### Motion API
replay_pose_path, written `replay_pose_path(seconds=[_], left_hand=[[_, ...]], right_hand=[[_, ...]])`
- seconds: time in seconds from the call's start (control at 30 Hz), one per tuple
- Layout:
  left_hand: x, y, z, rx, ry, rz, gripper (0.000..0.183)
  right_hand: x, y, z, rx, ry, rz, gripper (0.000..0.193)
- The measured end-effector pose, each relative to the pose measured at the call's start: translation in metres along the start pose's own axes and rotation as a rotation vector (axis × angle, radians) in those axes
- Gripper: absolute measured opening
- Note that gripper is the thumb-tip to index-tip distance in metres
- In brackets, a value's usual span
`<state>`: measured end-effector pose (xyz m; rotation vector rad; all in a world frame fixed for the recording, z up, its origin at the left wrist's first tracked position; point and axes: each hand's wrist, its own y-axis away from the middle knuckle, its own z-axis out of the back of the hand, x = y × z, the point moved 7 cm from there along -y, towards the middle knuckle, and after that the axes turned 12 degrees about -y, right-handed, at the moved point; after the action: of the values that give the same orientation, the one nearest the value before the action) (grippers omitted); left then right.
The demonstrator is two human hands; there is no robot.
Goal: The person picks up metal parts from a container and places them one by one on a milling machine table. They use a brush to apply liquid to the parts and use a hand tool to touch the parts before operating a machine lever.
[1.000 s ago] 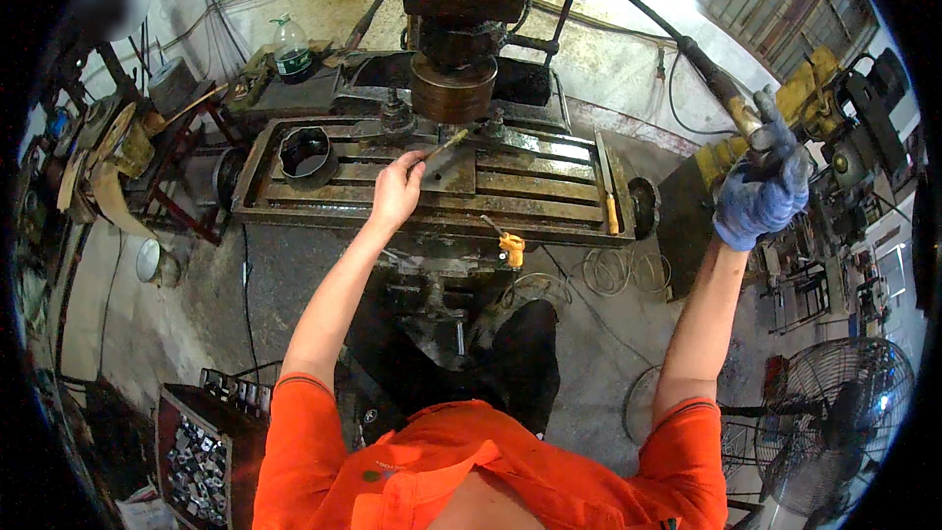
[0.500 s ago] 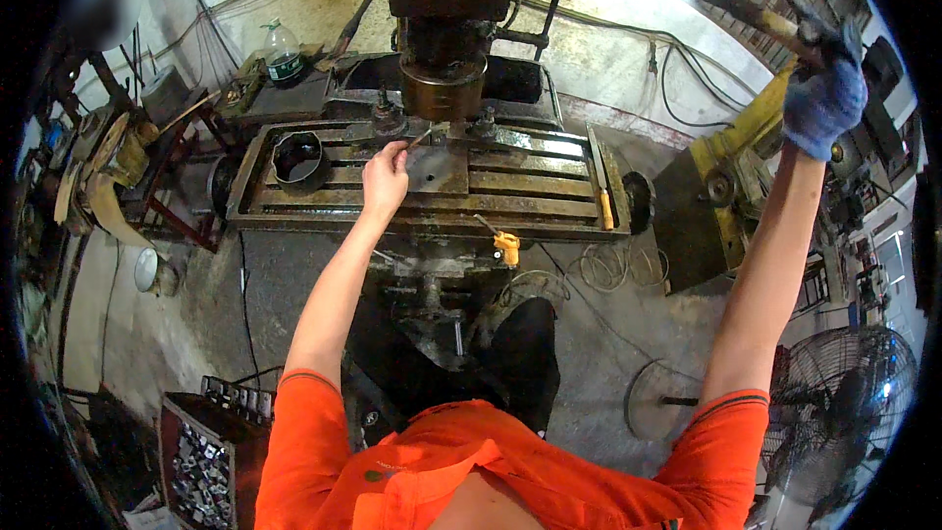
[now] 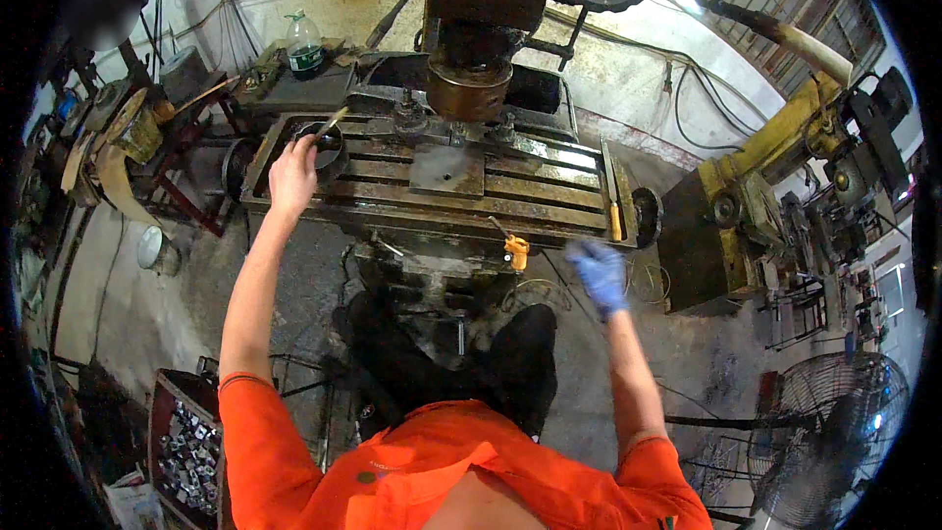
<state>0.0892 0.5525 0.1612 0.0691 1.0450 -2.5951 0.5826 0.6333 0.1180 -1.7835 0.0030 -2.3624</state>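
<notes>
My bare left hand (image 3: 293, 175) is at the left end of the slotted machine table (image 3: 549, 198), its fingers closed over the rim of a round dark pot (image 3: 335, 159). A small brush (image 3: 335, 122) with a pale end shows at those fingertips, tilted over the pot; part of it is hidden by the hand. My right hand (image 3: 599, 277), in a blue glove, is in front of the table's right end, near the yellow-handled file-like tool (image 3: 615, 221). Motion smears its fingers. Under the spindle (image 3: 469, 88) lies a flat metal plate (image 3: 446, 170).
A yellow air gun (image 3: 515, 250) hangs at the table's front edge. At upper right a long lever (image 3: 814, 52) sticks out. A bin of small metal parts (image 3: 191, 456) stands lower left, a fan (image 3: 829, 432) lower right, a plastic bottle (image 3: 303, 44) at the back.
My left hand has moved left from the plate under the spindle to the pot, with the brush. My right hand has left the lever at upper right and come down toward the table.
</notes>
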Motion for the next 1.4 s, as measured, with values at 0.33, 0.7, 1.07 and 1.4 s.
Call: replay_pose_path(seconds=[0.33,0.7,1.07,1.4], left_hand=[[0.007,0.012,-0.017,0.262,-0.332,-0.091,0.037],[0.055,0.055,0.049,0.339,-0.143,0.081,0.031],[0.050,0.072,0.069,0.441,-0.004,0.173,0.031],[0.080,0.128,0.062,0.434,0.199,0.233,0.033]], right_hand=[[-0.238,-0.034,-0.118,0.107,-0.302,-0.379,0.039],[-0.007,-0.026,-0.006,-0.075,-0.268,0.147,0.031],[0.071,-0.062,-0.149,0.468,1.097,0.109,0.043],[0.080,-0.051,-0.157,0.517,1.008,0.069,0.048]])
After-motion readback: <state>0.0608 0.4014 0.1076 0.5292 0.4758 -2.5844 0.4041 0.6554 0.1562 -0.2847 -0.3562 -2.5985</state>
